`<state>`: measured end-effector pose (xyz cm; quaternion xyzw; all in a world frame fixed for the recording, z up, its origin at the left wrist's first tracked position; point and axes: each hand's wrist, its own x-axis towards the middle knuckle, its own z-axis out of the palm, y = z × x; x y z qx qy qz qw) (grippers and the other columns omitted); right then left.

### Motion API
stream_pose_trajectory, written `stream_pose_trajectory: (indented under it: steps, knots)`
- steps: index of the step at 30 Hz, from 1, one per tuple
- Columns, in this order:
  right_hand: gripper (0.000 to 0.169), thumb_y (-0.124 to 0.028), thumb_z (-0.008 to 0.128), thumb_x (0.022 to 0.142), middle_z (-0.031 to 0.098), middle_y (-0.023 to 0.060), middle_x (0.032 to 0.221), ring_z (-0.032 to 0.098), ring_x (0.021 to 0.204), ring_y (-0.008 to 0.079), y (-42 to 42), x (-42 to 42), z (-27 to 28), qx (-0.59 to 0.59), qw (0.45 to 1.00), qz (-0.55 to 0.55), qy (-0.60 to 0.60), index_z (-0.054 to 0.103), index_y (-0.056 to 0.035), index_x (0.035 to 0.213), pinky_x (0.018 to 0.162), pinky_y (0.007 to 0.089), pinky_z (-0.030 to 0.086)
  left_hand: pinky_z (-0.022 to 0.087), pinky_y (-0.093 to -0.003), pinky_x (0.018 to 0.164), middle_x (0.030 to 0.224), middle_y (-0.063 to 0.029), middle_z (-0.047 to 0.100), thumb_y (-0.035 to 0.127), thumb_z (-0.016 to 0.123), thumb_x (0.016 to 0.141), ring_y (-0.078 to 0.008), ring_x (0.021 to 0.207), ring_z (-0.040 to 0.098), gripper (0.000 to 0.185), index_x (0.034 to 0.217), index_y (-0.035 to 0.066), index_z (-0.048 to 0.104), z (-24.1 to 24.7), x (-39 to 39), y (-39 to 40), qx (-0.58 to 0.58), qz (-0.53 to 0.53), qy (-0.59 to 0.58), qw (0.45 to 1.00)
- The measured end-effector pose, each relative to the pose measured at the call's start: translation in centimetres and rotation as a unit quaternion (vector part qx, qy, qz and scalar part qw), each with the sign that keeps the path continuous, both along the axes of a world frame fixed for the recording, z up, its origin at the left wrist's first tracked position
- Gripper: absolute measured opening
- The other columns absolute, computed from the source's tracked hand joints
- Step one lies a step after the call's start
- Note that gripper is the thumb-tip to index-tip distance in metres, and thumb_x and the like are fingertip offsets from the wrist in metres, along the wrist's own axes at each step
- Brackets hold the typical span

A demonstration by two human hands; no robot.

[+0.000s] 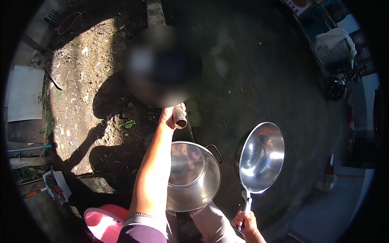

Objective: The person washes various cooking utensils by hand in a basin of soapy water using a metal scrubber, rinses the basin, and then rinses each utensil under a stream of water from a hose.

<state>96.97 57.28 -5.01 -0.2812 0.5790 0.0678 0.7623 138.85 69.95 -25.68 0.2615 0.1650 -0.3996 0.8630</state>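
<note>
My left hand (168, 117), arm stretched forward, grips a worn hollow tubular handle (180, 118). Beyond that hand a large round dark area is blurred, so what the handle belongs to cannot be told. Low at the right, my right hand (247, 221) is closed around the black-and-metal handle of a shiny steel wok-like pan (263, 158). The pan is tilted, its bare inside facing up towards me. Between the two arms, in front of my legs, stands a wide stainless-steel pot (197, 194) with a side loop handle (217, 153). My left forearm hides part of its rim.
A pink plastic basin (106, 223) sits at the lower left. Sunlit soil (79, 91) lies left of a concrete kerb (155, 13), with dark paving (243, 76) to the right. A white container (57, 186) with tools stands left; a covered wheeled vehicle (335, 51) is far right.
</note>
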Motion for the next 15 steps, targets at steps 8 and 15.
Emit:
stream_pose_trajectory:
  steps: [8, 15]
  knots:
    - [0.023, -0.017, 0.060, 0.077, 0.035, -0.0029, 0.051, 0.037, 0.041, 0.0109, -4.1, -2.6, -3.3, 0.028, 0.999, -0.039, 0.008, 0.044, -0.0101, 0.063, 0.047, 0.0313, 0.034, 0.055, -0.0382, 0.057, 0.077, -0.0093, 0.055, 0.025, 0.063, 0.077, -0.0206, 0.067, 0.060, 0.036, 0.101, 0.004, 0.047, -3.9, -0.5, -2.5, 0.218, -0.005, 0.036, 0.975]
    - [0.021, -0.016, 0.059, 0.077, 0.035, -0.0023, 0.050, 0.038, 0.041, 0.0115, -4.5, -0.1, -2.0, 0.025, 0.999, 0.010, 0.031, 0.045, -0.0095, 0.064, 0.046, 0.0310, 0.035, 0.051, -0.0441, 0.064, 0.099, -0.0161, 0.052, 0.028, 0.063, 0.077, -0.0280, 0.080, 0.058, 0.073, 0.134, 0.009, 0.021, -7.9, -1.7, -2.0, 0.478, -0.082, -0.025, 0.874]
